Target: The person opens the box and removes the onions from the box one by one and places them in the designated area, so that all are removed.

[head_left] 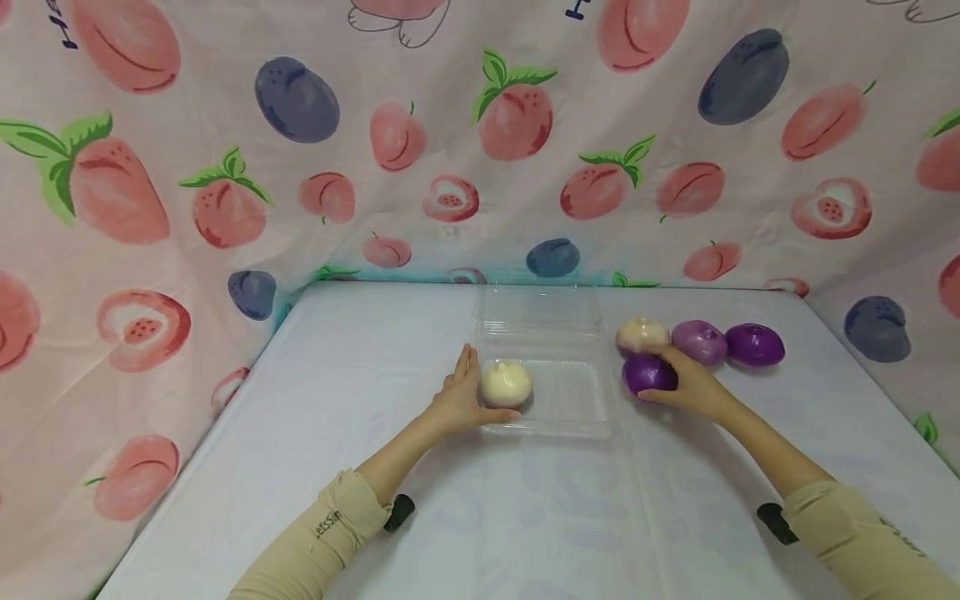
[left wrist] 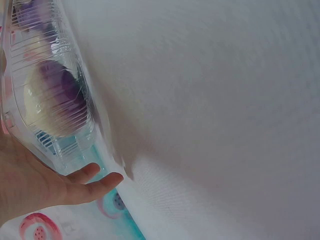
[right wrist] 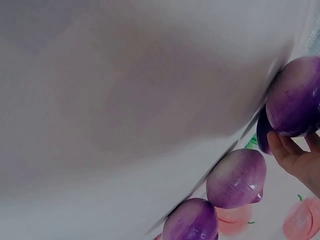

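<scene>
A clear plastic clamshell box (head_left: 558, 431) lies with its lid folded back, and a pale yellow-white onion (head_left: 506, 384) sits in its left end. My left hand (head_left: 456, 402) rests against the box's left side, fingers straight and thumb along the front rim; the left wrist view shows the fingers (left wrist: 95, 189) stretched out beside the clear wall (left wrist: 82, 142). To the right of the box, my right hand (head_left: 693, 385) grips a dark purple onion (head_left: 643, 374) between thumb and fingers. That onion (right wrist: 294, 92) looks large and shiny in the right wrist view.
Behind the held onion stands a whitish onion (head_left: 641, 332). A lighter purple onion (head_left: 701, 340) and a dark purple onion (head_left: 756, 344) line up to its right. The white table (head_left: 525, 517) meets a fruit-print cloth (head_left: 450, 100) at the back.
</scene>
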{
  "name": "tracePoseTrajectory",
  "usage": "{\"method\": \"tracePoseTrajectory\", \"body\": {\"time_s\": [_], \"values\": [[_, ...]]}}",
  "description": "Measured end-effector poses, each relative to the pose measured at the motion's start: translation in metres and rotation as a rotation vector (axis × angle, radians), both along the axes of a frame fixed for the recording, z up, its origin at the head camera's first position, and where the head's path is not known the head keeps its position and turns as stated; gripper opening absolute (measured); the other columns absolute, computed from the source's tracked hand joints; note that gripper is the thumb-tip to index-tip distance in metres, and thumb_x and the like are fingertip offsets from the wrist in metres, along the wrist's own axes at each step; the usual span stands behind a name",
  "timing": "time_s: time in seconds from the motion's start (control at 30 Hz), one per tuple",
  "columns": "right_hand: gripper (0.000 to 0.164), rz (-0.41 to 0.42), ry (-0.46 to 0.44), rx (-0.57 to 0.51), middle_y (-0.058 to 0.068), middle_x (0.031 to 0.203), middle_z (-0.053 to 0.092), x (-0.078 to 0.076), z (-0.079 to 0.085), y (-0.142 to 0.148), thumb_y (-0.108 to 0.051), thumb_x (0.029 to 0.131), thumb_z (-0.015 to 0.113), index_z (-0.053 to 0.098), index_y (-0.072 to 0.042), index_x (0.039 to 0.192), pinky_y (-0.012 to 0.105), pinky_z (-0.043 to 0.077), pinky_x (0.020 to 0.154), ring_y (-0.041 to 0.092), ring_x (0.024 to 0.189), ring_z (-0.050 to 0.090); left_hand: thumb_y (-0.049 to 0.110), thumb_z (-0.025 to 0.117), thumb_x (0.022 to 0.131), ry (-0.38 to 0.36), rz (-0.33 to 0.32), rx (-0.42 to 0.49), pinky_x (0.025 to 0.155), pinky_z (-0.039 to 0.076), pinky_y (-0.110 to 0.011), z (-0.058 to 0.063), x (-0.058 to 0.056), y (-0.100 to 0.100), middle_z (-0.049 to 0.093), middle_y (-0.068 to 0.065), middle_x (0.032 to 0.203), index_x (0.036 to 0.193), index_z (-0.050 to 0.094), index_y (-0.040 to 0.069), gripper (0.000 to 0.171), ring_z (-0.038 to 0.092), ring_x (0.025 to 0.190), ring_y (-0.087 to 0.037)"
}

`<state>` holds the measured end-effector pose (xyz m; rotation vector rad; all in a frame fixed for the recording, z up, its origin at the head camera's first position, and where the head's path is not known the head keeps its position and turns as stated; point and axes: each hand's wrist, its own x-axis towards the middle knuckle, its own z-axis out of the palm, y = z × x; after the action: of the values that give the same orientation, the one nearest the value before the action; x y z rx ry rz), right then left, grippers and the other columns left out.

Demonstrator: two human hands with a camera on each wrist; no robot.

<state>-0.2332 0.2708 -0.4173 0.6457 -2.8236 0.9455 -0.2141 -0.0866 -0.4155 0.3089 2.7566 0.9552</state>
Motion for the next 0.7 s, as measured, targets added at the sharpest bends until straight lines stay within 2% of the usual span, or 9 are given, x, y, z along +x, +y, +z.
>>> {"method": "tracePoseTrajectory", "body": {"time_s": [0.13,0.3,0.7], "values": [[0.067,0.034,0.012,0.013,0.036,0.125,0.049,0.0002,-0.0004,0.0007,-0.010,0.073,0.079,0.044,0.015,0.126,0.064,0.033,0.098,0.054,0.118,0.043,0.052,0.078,0.070,0.001,0.002,-0.002,0.100,0.029,-0.068,0.0003,-0.0002,-0.0004,-0.007,-0.012,0.160,0.151,0.000,0.001,0.124,0.022,0.138,-0.047],[0.068,0.039,0.033,0.051,0.036,0.123,0.047,0.0008,-0.0016,0.0016,-0.010,0.072,0.079,0.045,0.015,0.125,0.065,0.033,0.097,0.053,0.117,0.042,0.053,0.078,0.070,-0.002,-0.001,0.001,0.100,0.029,-0.068,0.0012,0.0007,-0.0003,-0.007,-0.012,0.159,0.150,-0.001,0.000,0.124,0.021,0.138,-0.047],[0.066,0.045,-0.005,0.087,0.035,0.124,0.047,0.0024,0.0026,-0.0001,-0.014,0.075,0.078,0.046,0.013,0.125,0.063,0.034,0.098,0.050,0.117,0.043,0.051,0.078,0.070,0.002,0.005,0.000,0.101,0.030,-0.067,0.0014,0.0020,0.0002,-0.006,-0.013,0.160,0.150,0.000,0.000,0.123,0.022,0.138,-0.047]]}}
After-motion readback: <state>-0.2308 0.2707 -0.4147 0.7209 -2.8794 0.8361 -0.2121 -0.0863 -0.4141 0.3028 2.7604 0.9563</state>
